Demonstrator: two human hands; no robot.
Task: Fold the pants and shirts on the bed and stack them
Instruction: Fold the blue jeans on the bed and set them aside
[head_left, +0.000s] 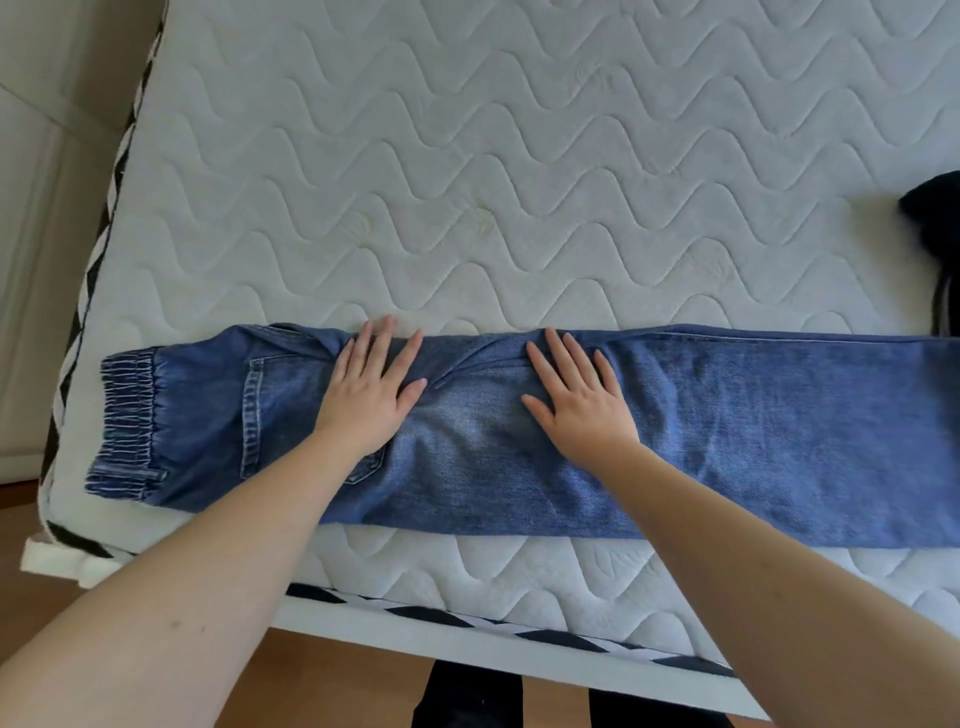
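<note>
One jeans (519, 431), two hands, perhaps one dark garment (935, 208).

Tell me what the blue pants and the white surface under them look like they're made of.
The pants look like blue denim: faded wash, visible twill weave, contrast stitching round the pocket, a gathered elastic waistband. The mattress looks like white quilted fabric, matte, stitched in wavy lines; its filling cannot be seen.

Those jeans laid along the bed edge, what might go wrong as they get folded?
The jeans show a diagonal crease between the flat left hand and right hand; folding now may lock it in. They lie near the mattress edge, so they might slip off.
</note>
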